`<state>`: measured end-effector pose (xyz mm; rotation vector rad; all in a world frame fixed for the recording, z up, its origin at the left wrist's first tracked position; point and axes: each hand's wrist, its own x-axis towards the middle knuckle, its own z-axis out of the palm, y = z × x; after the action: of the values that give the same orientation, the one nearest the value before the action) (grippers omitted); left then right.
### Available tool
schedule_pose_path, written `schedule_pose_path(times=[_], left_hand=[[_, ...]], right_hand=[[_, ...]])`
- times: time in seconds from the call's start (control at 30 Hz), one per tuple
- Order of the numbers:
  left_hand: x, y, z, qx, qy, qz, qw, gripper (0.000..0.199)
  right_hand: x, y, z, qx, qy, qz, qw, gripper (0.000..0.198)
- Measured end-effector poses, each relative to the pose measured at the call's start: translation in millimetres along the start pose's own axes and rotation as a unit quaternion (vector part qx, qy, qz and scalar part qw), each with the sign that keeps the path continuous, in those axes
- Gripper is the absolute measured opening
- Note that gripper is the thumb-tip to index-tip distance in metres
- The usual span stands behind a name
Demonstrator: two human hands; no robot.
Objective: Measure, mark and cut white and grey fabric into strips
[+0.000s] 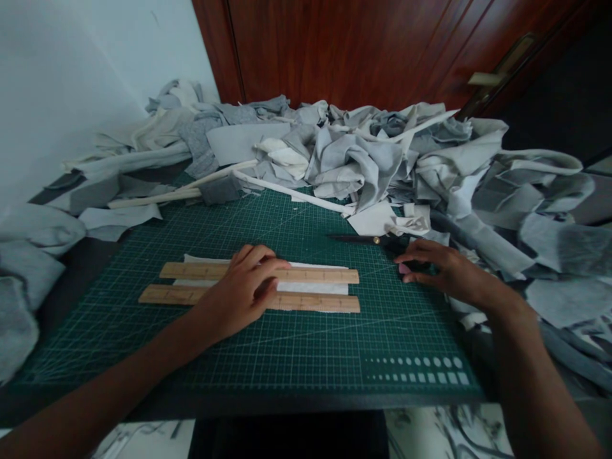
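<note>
My left hand [243,290] lies across two wooden rulers with its fingers spread, the fingertips on the upper ruler [320,275] and the thumb by the lower ruler [315,302]. Beneath the rulers is a strip of white cloth [313,288], which shows between them and along their edges. At the right side of the mat, my right hand [430,268] pinches a small pink piece of what looks like tailor's chalk [404,268] between thumb and fingers. Just beyond that hand lies a pair of black scissors [363,240], blades pointing left, its handles partly hidden by the hand and cloth.
A green gridded cutting mat [306,357] covers much of the dark table. Grey and white cloth scraps [354,159] are heaped along the back and right, with more scraps [29,255] at the left. A wooden door [344,51] stands behind.
</note>
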<state>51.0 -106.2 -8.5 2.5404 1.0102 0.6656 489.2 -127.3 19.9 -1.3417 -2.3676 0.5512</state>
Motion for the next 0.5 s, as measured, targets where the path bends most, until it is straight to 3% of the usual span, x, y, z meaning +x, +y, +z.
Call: schedule_pose_path(times=[0.23, 0.5], left_hand=[[2.2, -0.4, -1.7, -0.001, -0.005, 0.01, 1.0, 0.031], [2.7, 1.7, -2.3, 0.021, -0.004, 0.006, 1.0, 0.031]], right_hand=[[-5.4, 3.7, 1.5, -0.044, 0.015, 0.015, 0.999, 0.042], [-6.7, -2.0, 4.6, -0.073, 0.02, 0.032, 0.997, 0.029]])
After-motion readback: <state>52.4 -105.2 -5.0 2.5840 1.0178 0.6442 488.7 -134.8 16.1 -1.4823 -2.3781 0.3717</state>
